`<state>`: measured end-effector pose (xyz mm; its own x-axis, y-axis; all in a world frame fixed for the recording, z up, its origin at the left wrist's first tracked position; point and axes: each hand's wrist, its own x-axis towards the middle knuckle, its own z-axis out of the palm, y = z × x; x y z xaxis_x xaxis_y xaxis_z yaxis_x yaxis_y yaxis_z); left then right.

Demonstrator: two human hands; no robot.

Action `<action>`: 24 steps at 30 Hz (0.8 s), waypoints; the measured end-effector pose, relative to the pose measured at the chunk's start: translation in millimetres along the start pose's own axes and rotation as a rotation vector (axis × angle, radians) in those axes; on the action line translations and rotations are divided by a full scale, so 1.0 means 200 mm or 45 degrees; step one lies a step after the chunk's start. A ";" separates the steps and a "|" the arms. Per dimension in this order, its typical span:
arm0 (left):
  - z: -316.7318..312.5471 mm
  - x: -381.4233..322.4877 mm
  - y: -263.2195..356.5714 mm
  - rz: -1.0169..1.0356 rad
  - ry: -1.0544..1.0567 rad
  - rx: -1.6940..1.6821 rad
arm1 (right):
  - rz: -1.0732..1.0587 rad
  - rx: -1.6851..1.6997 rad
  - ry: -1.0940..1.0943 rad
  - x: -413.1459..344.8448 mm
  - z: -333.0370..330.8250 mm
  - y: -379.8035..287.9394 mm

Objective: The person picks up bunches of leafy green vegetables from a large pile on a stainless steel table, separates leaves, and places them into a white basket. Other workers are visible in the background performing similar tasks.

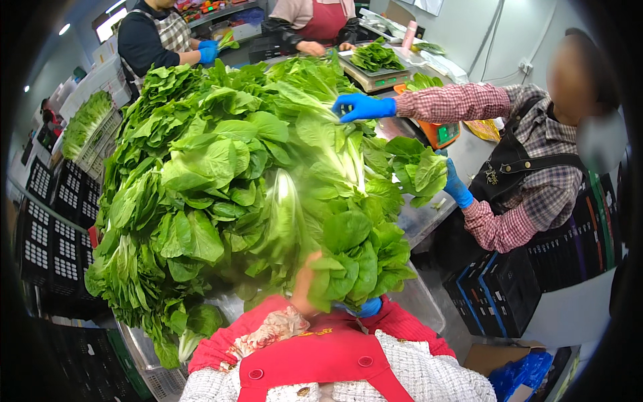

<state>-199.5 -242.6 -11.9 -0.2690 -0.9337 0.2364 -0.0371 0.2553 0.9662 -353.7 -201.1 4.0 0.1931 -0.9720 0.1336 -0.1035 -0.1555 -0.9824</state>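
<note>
A heap of leafy greens (211, 166) lies piled high before me, some bunches with pale stems. My left hand (305, 284), bare and blurred, is raised close to my chest at the left side of a bunch of round-leaved greens (359, 261); its fingers are not clear. Below that bunch, my right hand (370, 307) in a blue glove holds it from underneath, mostly hidden by the leaves. One whitish-ribbed head of leafy greens (284, 201) stands out, somewhat blurred, in the middle of the heap.
A co-worker's blue-gloved hand (366, 107) reaches onto the heap from the right; the other (456, 183) holds greens. Two more people work at the far side. A digital scale (374, 78) bears greens; an orange scale (442, 131) is nearer. Black crates (502, 296) stand at right.
</note>
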 end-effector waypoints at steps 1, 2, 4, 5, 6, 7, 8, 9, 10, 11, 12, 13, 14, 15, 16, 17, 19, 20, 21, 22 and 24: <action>-0.02 0.01 -0.05 -0.133 -0.043 0.038 | 0.020 0.042 0.001 0.01 0.00 0.00; -0.01 -0.01 -0.07 -0.160 -0.050 -0.014 | 0.036 0.082 0.003 0.02 0.00 0.00; 0.02 -0.03 -0.11 -0.140 -0.058 -0.079 | 0.055 0.132 0.007 0.03 0.00 0.00; 0.02 -0.05 -0.11 0.007 -0.132 0.131 | 0.058 0.149 0.012 0.02 0.00 0.01; 0.02 -0.04 -0.05 0.168 -0.193 0.339 | 0.067 0.162 0.018 0.02 -0.01 0.02; 0.02 -0.03 0.01 0.337 -0.221 0.529 | 0.073 0.177 0.016 0.02 -0.01 0.02; 0.04 -0.03 0.05 0.211 -0.292 0.539 | 0.081 0.190 0.019 0.01 -0.01 0.03; 0.04 -0.03 0.09 0.084 -0.356 0.553 | 0.085 0.212 0.013 0.01 0.00 0.03; 0.04 -0.02 0.09 0.144 -0.358 0.551 | 0.090 0.235 0.013 0.02 0.00 0.03; 0.04 -0.01 0.09 0.203 -0.361 0.547 | 0.101 0.263 0.018 0.02 0.00 0.03; 0.04 0.00 0.09 0.265 -0.358 0.549 | 0.112 0.301 0.020 0.03 -0.01 0.02; 0.05 -0.01 0.09 0.155 -0.341 0.497 | 0.123 0.324 0.034 0.04 -0.01 0.02; 0.08 -0.03 0.11 0.045 -0.322 0.444 | 0.139 0.362 0.054 0.04 -0.01 0.02; 0.09 -0.03 0.14 -0.058 -0.303 0.392 | 0.135 0.337 0.114 0.04 -0.02 0.00; 0.07 0.00 0.27 -0.273 -0.512 0.247 | 0.144 0.314 0.198 0.05 -0.02 -0.03; 0.09 -0.03 0.15 -0.055 -0.503 0.258 | 0.159 0.306 0.261 0.06 -0.03 -0.05; 0.08 -0.03 0.20 -0.092 -0.541 0.287 | 0.193 0.326 0.298 0.06 -0.03 -0.09; 0.08 -0.03 0.21 -0.070 -0.515 0.297 | 0.218 0.342 0.289 0.07 -0.03 -0.11; 0.08 -0.04 0.22 -0.051 -0.491 0.303 | 0.246 0.355 0.282 0.07 -0.03 -0.13; 0.08 -0.03 0.17 0.043 -0.498 0.388 | 0.379 0.366 0.179 0.05 -0.05 -0.14; 0.07 -0.04 0.11 0.122 -0.564 0.512 | 0.298 0.471 0.173 0.05 -0.02 -0.13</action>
<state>-211.6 -226.4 7.1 -0.6607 -0.7308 0.1714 -0.3309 0.4886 0.8073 -352.4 -207.7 31.6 0.0735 -0.9917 -0.1057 0.2309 0.1200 -0.9656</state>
